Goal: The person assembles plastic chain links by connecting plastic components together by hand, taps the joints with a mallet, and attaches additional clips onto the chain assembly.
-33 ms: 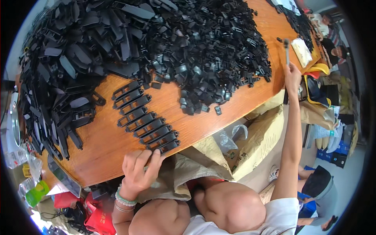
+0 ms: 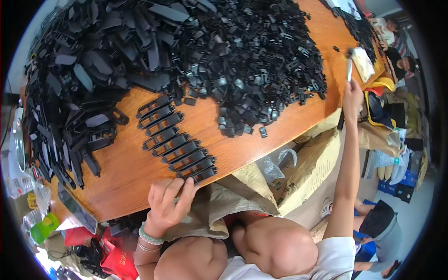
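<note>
My left hand [image 2: 169,201] rests at the table's front edge, its fingers curled and one fingertip by the nearest black plastic frame [image 2: 204,173]. What its fingers hold, if anything, is hidden. Several such frames lie side by side in a slanting row [image 2: 175,144] on the wooden table. My right arm stretches far to the right. My right hand [image 2: 353,100] is closed round the pale handle of a small brush-like tool [image 2: 349,65] with a dark round head. That head is beside a white, yellowish block or packet [image 2: 362,64] at the table's right end.
A heap of long black plastic parts [image 2: 93,70] covers the table's left; a pile of small black clips [image 2: 252,56] lies beside it. One loose clip [image 2: 263,132] is near the front edge. Paper sacks [image 2: 312,172] stand below the table. Other people [image 2: 380,228] are at the right.
My right hand has moved the brush-like tool slightly right, closer to the white block. The whole view has shifted a little. My left hand and the row of frames look unchanged.
</note>
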A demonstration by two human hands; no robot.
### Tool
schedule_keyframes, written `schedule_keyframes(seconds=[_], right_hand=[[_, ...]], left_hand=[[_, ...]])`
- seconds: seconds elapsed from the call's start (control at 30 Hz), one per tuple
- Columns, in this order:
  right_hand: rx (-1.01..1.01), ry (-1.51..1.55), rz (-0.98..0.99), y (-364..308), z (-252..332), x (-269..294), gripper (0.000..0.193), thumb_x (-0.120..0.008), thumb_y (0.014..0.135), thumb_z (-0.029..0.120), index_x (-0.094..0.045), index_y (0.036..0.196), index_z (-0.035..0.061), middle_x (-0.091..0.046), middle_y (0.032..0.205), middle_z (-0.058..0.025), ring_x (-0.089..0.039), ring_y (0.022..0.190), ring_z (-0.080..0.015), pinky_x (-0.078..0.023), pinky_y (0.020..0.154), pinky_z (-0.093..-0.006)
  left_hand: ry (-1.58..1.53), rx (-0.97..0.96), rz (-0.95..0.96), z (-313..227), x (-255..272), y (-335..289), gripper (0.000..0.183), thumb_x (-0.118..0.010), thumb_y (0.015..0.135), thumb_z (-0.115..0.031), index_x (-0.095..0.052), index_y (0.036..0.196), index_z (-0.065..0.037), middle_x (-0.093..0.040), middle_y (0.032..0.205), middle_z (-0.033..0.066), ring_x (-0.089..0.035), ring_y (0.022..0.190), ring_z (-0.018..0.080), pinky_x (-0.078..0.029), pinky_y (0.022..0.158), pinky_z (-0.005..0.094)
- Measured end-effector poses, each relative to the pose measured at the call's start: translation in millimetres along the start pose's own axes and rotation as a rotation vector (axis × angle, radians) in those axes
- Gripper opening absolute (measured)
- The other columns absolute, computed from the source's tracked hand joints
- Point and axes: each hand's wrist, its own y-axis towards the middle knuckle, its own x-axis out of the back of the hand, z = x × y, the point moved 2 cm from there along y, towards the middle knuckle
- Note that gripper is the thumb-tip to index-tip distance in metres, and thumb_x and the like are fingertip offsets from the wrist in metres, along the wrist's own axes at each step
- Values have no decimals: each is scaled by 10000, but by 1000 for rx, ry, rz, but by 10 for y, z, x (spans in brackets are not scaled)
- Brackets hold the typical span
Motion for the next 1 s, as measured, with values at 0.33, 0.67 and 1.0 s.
schedule_keyframes(seconds=[0.33,0.67,1.0], right_hand=[[613,462,998,-2212,2175,588,673,-658,822,-36,-451,1458,42,-577,789,-77,-573,555,-229,-460,461,-359],[821,199,1070,-2183,2443,528,784,-651,732,-48,-432,1478,51,-458,679,-64,-483,485,-222,-398,400,-365],[751,215,1049,-2101,2513,425,809,-616,736,-107,-381,1500,20,-455,685,-90,-492,502,-249,-409,434,-382]], left_hand=[[-54,-65,-52,58,3,-21,413,-858,662,-60,-699,1040,-10,-621,936,84,-572,763,233,-466,624,337],[-32,-99,-84,106,60,-24,218,-735,780,-58,-694,968,45,-633,954,102,-607,849,221,-502,684,310],[-65,-87,-50,118,56,-16,188,-752,766,-53,-692,930,16,-668,1098,169,-639,963,267,-531,746,348]])
